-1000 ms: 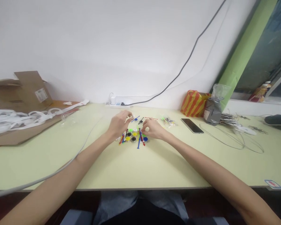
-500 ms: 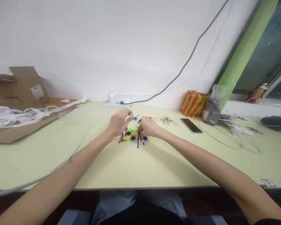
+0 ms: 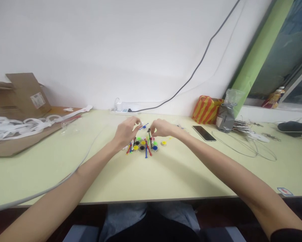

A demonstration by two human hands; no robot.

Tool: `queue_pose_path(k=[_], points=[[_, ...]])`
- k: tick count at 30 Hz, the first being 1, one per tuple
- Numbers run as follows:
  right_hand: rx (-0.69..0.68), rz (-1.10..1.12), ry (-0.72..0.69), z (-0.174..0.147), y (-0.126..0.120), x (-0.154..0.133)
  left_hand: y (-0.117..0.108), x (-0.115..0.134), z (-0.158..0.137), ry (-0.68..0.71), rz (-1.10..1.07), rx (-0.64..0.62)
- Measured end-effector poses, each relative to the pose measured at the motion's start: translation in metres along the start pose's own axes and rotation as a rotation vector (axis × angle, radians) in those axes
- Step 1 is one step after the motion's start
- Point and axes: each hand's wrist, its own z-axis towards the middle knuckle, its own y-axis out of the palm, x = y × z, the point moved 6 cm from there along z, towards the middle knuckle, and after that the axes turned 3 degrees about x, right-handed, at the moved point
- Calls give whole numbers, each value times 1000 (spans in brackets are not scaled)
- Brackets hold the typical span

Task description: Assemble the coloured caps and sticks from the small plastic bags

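My right hand is closed, fingertips pinched at a thin black stick that stands nearly upright over the small parts. My left hand is curled with thumb and fingertips close together; what they hold, if anything, is too small to make out. Between and below the hands sit several round coloured discs, among them a black disc, a blue disc and a yellow disc. A blue stick and a red stick lie across the front. More coloured sticks lie below my left hand.
A phone lies to the right, near a striped bag and a grey pouch. At the left are a cardboard box and white strips. A power strip lies by the wall; a cable crosses left.
My right hand has risen slightly away from the front sticks, and the black stick now shows beneath its fingertips. A yellow disc has come into sight. My left hand has stayed nearly still.
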Motion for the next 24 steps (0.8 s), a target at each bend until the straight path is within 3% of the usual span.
queue_pose_path(k=[3,7,11,15,19,22,24], points=[[86,91,-41,-8,-29,14,0,4,0,7,-33,-11],[343,334,-103,-37,-55,25,1,15,-1,13,-86,-17],[595,884,-40,-72,-48,43,5,32,-4,38,-180,-30],[743,1366,25,-86,-25,66,6,56,-9,90,-280,-17],[735,1492,84,-81,-2,70,7,75,-12,171,-344,-28],[604,1496,93,-73,17,52,7,80,-13,204,-355,-33],[595,1443,74,-71,25,37,7,81,-14,201,-352,-42]])
